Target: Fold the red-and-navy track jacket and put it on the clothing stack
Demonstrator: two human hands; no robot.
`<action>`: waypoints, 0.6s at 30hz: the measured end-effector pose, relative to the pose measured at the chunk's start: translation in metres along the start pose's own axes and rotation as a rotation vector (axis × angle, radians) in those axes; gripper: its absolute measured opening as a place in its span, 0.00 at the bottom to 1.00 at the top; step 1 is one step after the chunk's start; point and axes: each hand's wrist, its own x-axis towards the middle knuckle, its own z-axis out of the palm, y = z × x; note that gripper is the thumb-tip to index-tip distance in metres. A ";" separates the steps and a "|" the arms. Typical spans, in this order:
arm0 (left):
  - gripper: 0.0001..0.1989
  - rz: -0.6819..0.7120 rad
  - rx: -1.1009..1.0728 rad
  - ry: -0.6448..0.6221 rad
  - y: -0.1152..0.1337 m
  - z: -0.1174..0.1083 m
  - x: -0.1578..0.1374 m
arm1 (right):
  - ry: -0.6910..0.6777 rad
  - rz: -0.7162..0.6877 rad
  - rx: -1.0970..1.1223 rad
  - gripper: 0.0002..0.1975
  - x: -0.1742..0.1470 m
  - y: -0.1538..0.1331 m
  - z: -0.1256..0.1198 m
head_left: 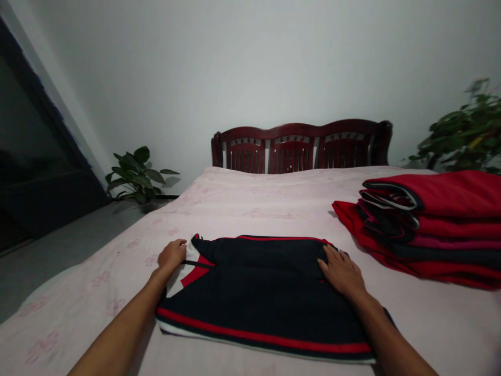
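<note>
A folded navy garment [266, 287] with red stripes and white edging lies flat on the bed in front of me. Its left end shows a white and red V-shaped part with a thin dark strip across it. At that end, my left hand [172, 255] has its fingers curled at the white edge, closed on the cloth; the fingertips are partly hidden. On the far right corner of the garment rests my right hand [342, 269], palm down, with thumb and fingers apart.
To the right stands a stack of folded red, pink and dark clothes [450, 224]. Everything lies on a pale pink flowered bedsheet [242, 203]. Behind is a dark wooden headboard [291, 149]. Potted plants stand at left [136, 175] and right [465, 136].
</note>
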 end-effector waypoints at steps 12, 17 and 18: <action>0.25 0.286 -0.019 -0.054 0.047 0.048 0.008 | -0.005 0.005 0.029 0.32 -0.001 0.002 -0.003; 0.25 0.278 -0.098 -0.041 0.035 0.056 0.013 | 0.081 0.028 0.108 0.32 0.000 0.004 -0.005; 0.25 0.273 -0.115 -0.037 0.033 0.057 0.014 | 0.109 0.078 0.143 0.32 0.002 0.004 -0.007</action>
